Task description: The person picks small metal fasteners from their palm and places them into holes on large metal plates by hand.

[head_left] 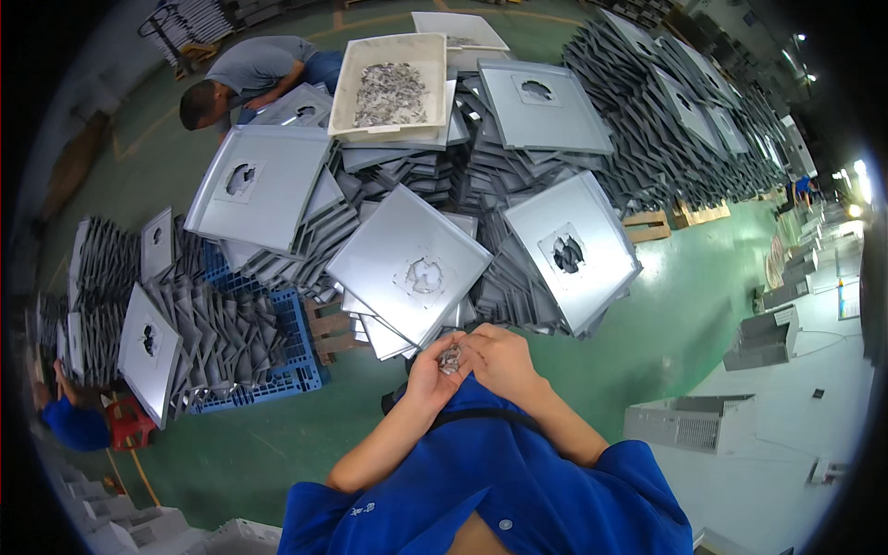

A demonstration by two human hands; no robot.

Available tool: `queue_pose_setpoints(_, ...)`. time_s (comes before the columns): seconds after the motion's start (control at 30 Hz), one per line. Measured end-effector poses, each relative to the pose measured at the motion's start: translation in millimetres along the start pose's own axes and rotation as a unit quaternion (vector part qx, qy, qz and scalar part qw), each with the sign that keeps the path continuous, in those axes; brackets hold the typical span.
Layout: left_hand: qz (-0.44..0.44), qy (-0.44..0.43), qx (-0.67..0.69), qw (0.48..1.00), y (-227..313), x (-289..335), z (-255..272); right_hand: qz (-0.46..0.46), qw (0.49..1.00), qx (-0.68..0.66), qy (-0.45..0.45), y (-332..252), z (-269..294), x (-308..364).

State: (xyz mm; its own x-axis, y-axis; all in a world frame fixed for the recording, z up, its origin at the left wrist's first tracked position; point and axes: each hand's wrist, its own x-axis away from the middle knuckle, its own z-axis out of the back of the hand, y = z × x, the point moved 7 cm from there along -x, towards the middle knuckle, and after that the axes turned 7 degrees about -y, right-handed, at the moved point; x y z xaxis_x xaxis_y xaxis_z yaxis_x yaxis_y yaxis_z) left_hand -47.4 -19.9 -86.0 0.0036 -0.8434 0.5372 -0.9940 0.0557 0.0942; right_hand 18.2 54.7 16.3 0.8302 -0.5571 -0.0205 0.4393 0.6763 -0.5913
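At my waist, my left hand (429,375) is cupped around a small cluster of shiny grey clips (450,359), whose exact kind is too small to make out. Pressed against it is my right hand (500,359), its fingertips pinched together over the cluster; whatever they grip is hidden. Just beyond both hands lies a square grey sheet-metal panel (388,250) with a round cutout, turned cornerwise on top of a stack. A similar panel (592,222) with a dark ragged hole tops the stack to its right.
A cream plastic bin (340,88) of small grey pieces stands on the far stacks. More panels (250,203) are piled left, some on a blue pallet (305,356). A co-worker (254,69) bends at the far left; another sits by a red stool (131,421). Pale metal housings (689,421) stand right.
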Motion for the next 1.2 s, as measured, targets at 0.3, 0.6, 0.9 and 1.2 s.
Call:
queue_pose_setpoints(0.3,-0.012,-0.054,0.025,0.998,8,15,-32,-0.177,0.815,-0.552,0.025,51,10,23)
queue_pose_setpoints(0.6,-0.044,-0.016,-0.038,0.998,-5,6,-43,-0.164,0.807,-0.567,0.016,116,27,13)
queue_pose_setpoints(0.9,-0.033,-0.001,-0.034,0.999,-31,-21,-47,-0.255,0.849,-0.415,0.205,287,52,32)
queue_pose_setpoints(1.2,-0.018,0.015,-0.063,0.998,-50,-45,-68,-0.216,0.895,-0.32,0.224,329,46,2)
